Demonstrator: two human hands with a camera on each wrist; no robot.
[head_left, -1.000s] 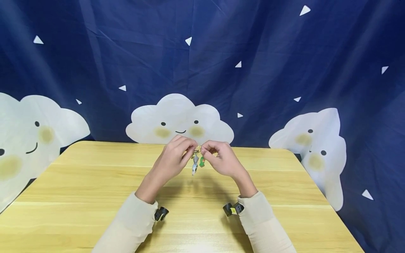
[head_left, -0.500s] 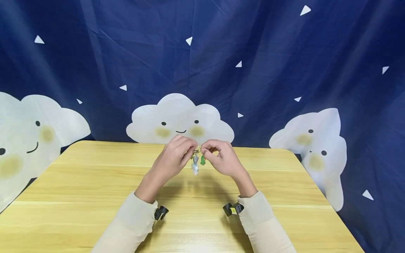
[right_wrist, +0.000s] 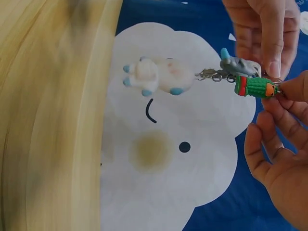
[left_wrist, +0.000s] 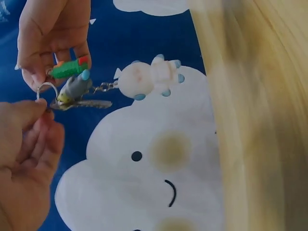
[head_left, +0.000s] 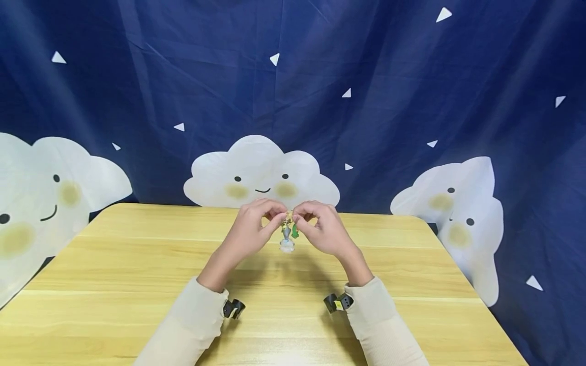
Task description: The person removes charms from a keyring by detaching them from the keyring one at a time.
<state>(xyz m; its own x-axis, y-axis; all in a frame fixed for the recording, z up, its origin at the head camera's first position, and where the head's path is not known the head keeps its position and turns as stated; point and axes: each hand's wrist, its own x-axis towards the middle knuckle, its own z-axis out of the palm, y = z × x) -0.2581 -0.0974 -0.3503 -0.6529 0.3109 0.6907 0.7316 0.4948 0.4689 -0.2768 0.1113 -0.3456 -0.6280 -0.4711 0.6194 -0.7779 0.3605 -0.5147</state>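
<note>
Above the far middle of the table, my left hand (head_left: pixel 249 229) and right hand (head_left: pixel 320 231) meet at a metal key ring (left_wrist: pixel 46 84). In the left wrist view, the left thumb and fingers pinch the ring from one side. The right thumb and fingers pinch at the ring end of a green charm (right_wrist: pixel 255 87) with a red end. Also on the ring are a grey charm (left_wrist: pixel 77 87) with a blue tip and a silver key (left_wrist: pixel 96 103). A white figurine charm (left_wrist: pixel 139 79) with blue feet dangles lowest on a short chain (right_wrist: pixel 214 74).
The light wooden table (head_left: pixel 284 315) spreads under both forearms, its far edge just behind the hands. Behind it hangs a dark blue curtain (head_left: pixel 311 112) with white clouds and triangles. Each wrist carries a small black camera (head_left: pixel 234 308) beside a pale sleeve.
The white figurine charm has swung and turned to another side. The left thumb and index finger have parted into a wider loop while keeping the ring; the right hand is nearly still.
</note>
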